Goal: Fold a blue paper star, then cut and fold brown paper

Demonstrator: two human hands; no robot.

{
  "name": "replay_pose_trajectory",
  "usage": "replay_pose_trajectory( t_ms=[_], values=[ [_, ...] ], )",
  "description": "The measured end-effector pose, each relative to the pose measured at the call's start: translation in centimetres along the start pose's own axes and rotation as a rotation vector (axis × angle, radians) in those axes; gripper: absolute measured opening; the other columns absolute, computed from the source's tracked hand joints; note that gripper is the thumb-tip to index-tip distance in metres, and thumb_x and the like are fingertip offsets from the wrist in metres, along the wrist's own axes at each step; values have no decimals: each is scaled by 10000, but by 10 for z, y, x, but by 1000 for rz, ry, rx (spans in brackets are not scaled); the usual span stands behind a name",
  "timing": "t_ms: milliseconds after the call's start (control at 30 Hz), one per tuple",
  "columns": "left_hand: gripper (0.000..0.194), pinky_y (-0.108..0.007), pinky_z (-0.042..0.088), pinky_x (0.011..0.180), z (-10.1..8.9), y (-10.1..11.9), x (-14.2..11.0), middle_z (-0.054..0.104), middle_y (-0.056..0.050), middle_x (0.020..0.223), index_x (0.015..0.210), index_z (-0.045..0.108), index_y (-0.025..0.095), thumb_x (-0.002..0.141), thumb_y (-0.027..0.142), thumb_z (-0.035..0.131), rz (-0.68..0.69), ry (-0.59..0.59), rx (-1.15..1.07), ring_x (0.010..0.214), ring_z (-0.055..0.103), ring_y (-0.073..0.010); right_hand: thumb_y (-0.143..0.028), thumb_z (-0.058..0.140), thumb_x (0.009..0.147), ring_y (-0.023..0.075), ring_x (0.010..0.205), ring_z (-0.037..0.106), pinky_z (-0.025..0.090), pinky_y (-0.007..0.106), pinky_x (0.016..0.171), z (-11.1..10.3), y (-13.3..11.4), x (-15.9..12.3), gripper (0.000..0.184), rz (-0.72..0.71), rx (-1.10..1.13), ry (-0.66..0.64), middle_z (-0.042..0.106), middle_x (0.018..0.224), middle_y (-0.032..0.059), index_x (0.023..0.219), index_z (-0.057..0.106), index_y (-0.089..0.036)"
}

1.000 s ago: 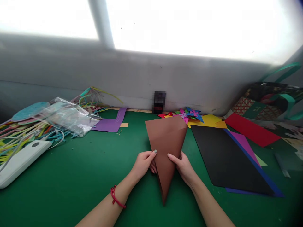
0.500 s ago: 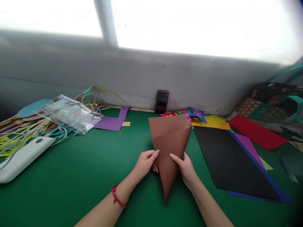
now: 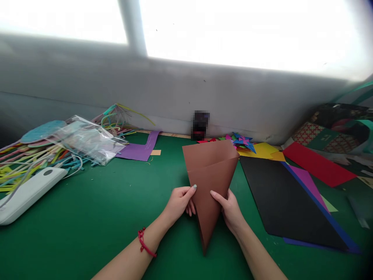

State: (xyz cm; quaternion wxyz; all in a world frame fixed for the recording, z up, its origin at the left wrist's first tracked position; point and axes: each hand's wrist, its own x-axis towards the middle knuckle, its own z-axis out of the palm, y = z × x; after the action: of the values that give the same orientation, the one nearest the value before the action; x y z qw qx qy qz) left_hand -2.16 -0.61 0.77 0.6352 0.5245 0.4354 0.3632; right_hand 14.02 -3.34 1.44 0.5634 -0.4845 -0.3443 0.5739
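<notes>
- Cone (image 3: 211, 182) of brown paper first, and we see its mouth gaping more than a second ago, with a deeper slice of the inner wall now showing behind the front rim.
- Its tip points towards us and its mouth faces the back edge of the green desk (image 3: 116, 217); whether the tip touches the desktop, we can't tell.
- Over to the left hand (image 3: 182, 200): closed in a pinch on the cone's left side, thumb flat on the front, fingers curled behind, and we spot a red bracelet (image 3: 145, 243) round that wrist.
- Right hand (image 3: 230, 208) now, narrow too, gripping the right side, its thumb reaching across the front face, the other fingers mostly hidden behind the paper.
- Both forearms slant in from the near side, and we have the hands almost level, the cone between them.
- Towards the back edge, just beyond the mouth, we get folded paper stars (image 3: 243, 142) beside yellow paper (image 3: 260, 151).
- Off to the right, a black sheet (image 3: 287, 202); towards the back right corner, a red sheet (image 3: 319, 163).
- Purple paper (image 3: 138, 151) sits by the back edge, left of centre, near a clear plastic bag (image 3: 93, 140).
</notes>
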Motion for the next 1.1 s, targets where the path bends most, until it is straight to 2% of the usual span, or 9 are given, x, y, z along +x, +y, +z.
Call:
replay_pose_trajectory(
  t_ms=[333, 467, 600, 733, 933, 1100],
  values=[
    [413, -181, 357, 326, 1, -2, 0, 547, 5, 404, 566, 447, 159, 828, 475, 397, 66, -12, -13, 309, 484, -95, -274, 673, 669, 267, 970, 585, 475, 371, 802, 0, 2, 0, 408, -13, 19, 14, 644, 1042, 88, 1048, 556, -177],
    [357, -180, 372, 344, 0, 2, -2, 536, 26, 429, 622, 455, 162, 834, 446, 413, 110, -7, -15, 343, 507, -101, -271, 684, 654, 273, 959, 590, 476, 378, 801, 0, 2, 0, 415, -13, 20, 22, 646, 1039, 90, 1040, 567, -176],
    [305, -158, 316, 301, -3, 2, -1, 524, 56, 433, 669, 412, 181, 839, 434, 416, 131, 48, -52, 292, 467, -82, -273, 677, 663, 270, 967, 587, 472, 383, 815, 2, 2, -1, 411, -5, 6, 1, 639, 1057, 85, 1047, 561, -187],
    [303, -145, 266, 274, -4, -1, 0, 525, 58, 409, 674, 377, 190, 850, 437, 390, 114, 43, -61, 253, 433, -76, -278, 678, 657, 275, 961, 589, 472, 389, 813, 2, 3, -1, 418, -5, 1, 12, 640, 1051, 94, 1047, 561, -182],
    [293, -161, 341, 301, -2, 0, -2, 488, 72, 435, 674, 362, 194, 850, 426, 398, 142, 44, -90, 315, 514, -102, -288, 675, 658, 278, 961, 589, 477, 390, 811, 2, 2, -2, 413, -2, -9, -5, 640, 1053, 89, 1042, 561, -188],
    [298, -163, 341, 305, -2, 3, -3, 460, 76, 435, 660, 362, 192, 849, 418, 403, 157, 47, -89, 323, 526, -106, -289, 669, 668, 270, 970, 586, 478, 380, 813, 3, 3, -2, 401, -6, -13, -6, 641, 1053, 77, 1041, 552, -198]
  ],
)
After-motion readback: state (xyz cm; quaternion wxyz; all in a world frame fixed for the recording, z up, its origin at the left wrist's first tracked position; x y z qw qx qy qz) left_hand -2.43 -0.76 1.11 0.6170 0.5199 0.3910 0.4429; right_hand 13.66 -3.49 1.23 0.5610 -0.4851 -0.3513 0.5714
